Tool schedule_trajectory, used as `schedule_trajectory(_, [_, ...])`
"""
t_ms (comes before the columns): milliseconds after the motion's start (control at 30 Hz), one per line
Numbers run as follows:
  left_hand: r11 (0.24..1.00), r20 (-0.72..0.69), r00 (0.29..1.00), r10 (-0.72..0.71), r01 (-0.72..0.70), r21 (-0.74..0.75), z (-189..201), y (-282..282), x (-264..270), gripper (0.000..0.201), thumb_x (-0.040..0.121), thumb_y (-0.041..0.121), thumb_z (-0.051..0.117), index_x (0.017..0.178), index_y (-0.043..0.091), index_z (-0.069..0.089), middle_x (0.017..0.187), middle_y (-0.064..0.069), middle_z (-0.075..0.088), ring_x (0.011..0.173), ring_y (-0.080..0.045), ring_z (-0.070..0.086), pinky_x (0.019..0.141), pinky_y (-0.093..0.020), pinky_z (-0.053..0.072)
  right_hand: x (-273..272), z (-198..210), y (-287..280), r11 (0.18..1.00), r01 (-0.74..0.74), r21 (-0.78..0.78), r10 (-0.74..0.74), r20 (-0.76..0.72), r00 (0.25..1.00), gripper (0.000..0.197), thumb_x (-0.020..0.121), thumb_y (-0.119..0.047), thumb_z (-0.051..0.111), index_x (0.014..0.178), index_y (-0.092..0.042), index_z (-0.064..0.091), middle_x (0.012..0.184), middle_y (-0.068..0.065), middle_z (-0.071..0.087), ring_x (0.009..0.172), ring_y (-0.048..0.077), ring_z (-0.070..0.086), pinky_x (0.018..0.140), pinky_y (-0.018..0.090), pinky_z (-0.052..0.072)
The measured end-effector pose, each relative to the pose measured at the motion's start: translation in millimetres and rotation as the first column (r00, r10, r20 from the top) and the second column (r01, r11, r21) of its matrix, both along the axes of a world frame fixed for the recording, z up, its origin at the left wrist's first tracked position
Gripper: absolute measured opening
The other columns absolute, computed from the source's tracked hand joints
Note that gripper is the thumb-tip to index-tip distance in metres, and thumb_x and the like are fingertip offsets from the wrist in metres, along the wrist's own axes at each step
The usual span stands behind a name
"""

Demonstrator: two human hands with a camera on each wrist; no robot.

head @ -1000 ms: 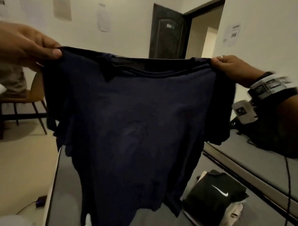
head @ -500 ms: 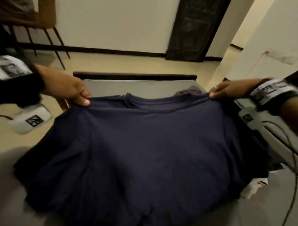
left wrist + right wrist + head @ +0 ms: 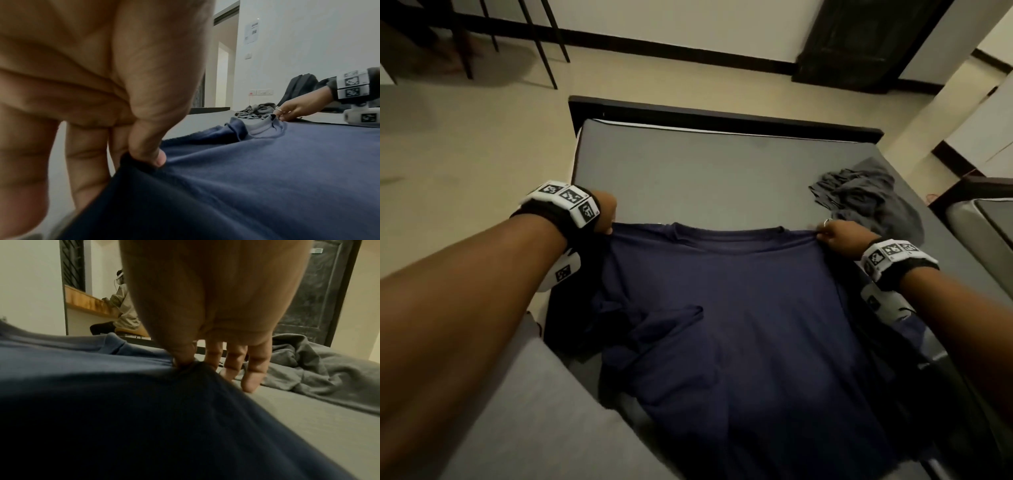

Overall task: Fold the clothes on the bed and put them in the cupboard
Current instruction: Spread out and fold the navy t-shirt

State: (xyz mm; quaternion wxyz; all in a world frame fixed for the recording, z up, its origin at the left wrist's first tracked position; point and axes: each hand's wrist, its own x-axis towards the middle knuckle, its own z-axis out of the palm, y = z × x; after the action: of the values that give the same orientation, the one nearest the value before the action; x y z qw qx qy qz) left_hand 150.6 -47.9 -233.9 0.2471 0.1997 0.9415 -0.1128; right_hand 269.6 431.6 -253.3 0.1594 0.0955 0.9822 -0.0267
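Left wrist view: left hand [image 3: 98, 91] filled the upper left of the frame, seen from the palm side, thumb and fingers pinching one shoulder edge of the navy T-shirt [image 3: 246, 178]. Shirt lay spread across the grey bed [image 3: 205, 120], fabric raised slightly at the pinch. Collar [image 3: 261, 129] visible toward the far side, its inner face a lighter blue. Right hand [image 3: 296, 108], ring on one finger, pinched the shirt just beyond the collar; a wrist band with black-and-white markers [image 3: 353, 87] sat above it. Crumpled grey garment [image 3: 255, 111] lay on the bed behind the right hand. Dark backpack [image 3: 296, 87] stood against the white wall; paper notice [image 3: 252, 33] fixed higher up.
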Motion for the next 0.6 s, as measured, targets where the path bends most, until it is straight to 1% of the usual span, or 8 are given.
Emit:
schedule_trajectory(67, [0.998, -0.021, 0.998, 0.053, -0.052, 0.042, -8, -3, -13, 0.015, 0.090, 0.023, 0.066, 0.085, 0.009, 0.067, 0.098, -0.014, 0.071, 0.093, -0.033, 0.067, 0.080, -0.033, 0.052, -16, -4, 1, 0.999, -0.036, 0.013, 0.037, -0.098, 0.994, 0.023, 0.100, -0.016, 0.057, 0.118, -0.005, 0.068, 0.126, 0.020, 0.058, 0.117, 0.040, 0.056, 0.098, 0.038, 0.042])
schedule_trajectory(100, [0.995, -0.045, 0.996, 0.080, -0.078, 0.060, -8, -3, -17, 0.014, 0.090, 0.022, 0.066, 0.085, 0.009, 0.067, 0.096, -0.014, 0.070, 0.093, -0.033, 0.067, 0.081, -0.034, 0.052, -25, -5, -1, 0.998, -0.065, 0.014, 0.066, -0.119, 0.991, 0.022, 0.099, -0.014, 0.059, 0.115, -0.004, 0.069, 0.126, 0.021, 0.058, 0.119, 0.041, 0.055, 0.100, 0.040, 0.042])
schedule_trajectory(167, [0.989, -0.098, 0.988, 0.120, -0.110, 0.101, -6, -6, -28, 0.016, 0.090, 0.019, 0.064, 0.093, 0.004, 0.069, 0.098, -0.016, 0.069, 0.097, -0.035, 0.066, 0.083, -0.036, 0.052, -47, -6, -6, 0.994, -0.111, 0.016, 0.112, -0.102, 0.988, 0.020, 0.098, -0.012, 0.059, 0.111, -0.002, 0.070, 0.121, 0.020, 0.062, 0.116, 0.039, 0.057, 0.097, 0.038, 0.043])
schedule_trajectory(233, [0.980, -0.163, 0.974, 0.155, -0.132, 0.147, -5, -11, -38, 0.018, 0.091, 0.017, 0.063, 0.100, 0.002, 0.070, 0.105, -0.019, 0.069, 0.099, -0.036, 0.066, 0.086, -0.038, 0.053, -70, -4, -13, 0.995, -0.101, 0.014, 0.102, -0.091, 0.991, 0.021, 0.099, -0.015, 0.057, 0.114, -0.007, 0.069, 0.121, 0.018, 0.066, 0.113, 0.037, 0.060, 0.095, 0.038, 0.044])
schedule_trajectory(300, [0.972, -0.232, 0.952, 0.198, -0.160, 0.173, -7, -18, -51, 0.020, 0.092, 0.015, 0.061, 0.105, 0.002, 0.068, 0.110, -0.022, 0.067, 0.100, -0.038, 0.065, 0.084, -0.038, 0.052, -93, -2, -23, 0.993, -0.118, 0.007, 0.119, -0.087, 0.989, 0.023, 0.100, -0.016, 0.056, 0.118, -0.008, 0.068, 0.129, 0.018, 0.063, 0.119, 0.039, 0.059, 0.100, 0.040, 0.044])
schedule_trajectory(400, [0.968, -0.304, 0.926, 0.224, -0.176, 0.177, -14, -23, -73, 0.023, 0.094, 0.013, 0.057, 0.112, 0.001, 0.066, 0.112, -0.025, 0.064, 0.099, -0.041, 0.065, 0.083, -0.040, 0.052, -127, -3, -31, 0.989, -0.146, 0.026, 0.147, -0.046, 0.988, 0.027, 0.101, -0.012, 0.054, 0.123, -0.003, 0.067, 0.140, 0.022, 0.055, 0.127, 0.039, 0.053, 0.106, 0.040, 0.041])
schedule_trajectory(500, [0.965, -0.355, 0.904, 0.239, -0.180, 0.191, -20, -22, -99, 0.023, 0.095, 0.018, 0.059, 0.112, 0.003, 0.065, 0.113, -0.024, 0.063, 0.099, -0.042, 0.064, 0.081, -0.041, 0.051, -156, -2, -30, 0.994, -0.095, 0.046, 0.097, -0.036, 0.995, 0.028, 0.103, -0.019, 0.053, 0.127, -0.010, 0.065, 0.130, 0.014, 0.063, 0.118, 0.035, 0.059, 0.099, 0.037, 0.043])
schedule_trajectory(600, [0.957, -0.381, 0.885, 0.268, -0.201, 0.208, -24, -19, -126, 0.029, 0.093, 0.027, 0.066, 0.112, 0.005, 0.065, 0.113, -0.021, 0.063, 0.099, -0.040, 0.064, 0.080, -0.040, 0.051, -182, -1, -27, 0.998, -0.035, 0.055, 0.040, -0.082, 0.996, 0.029, 0.103, -0.022, 0.054, 0.128, -0.014, 0.065, 0.128, 0.015, 0.065, 0.117, 0.035, 0.059, 0.097, 0.037, 0.044])
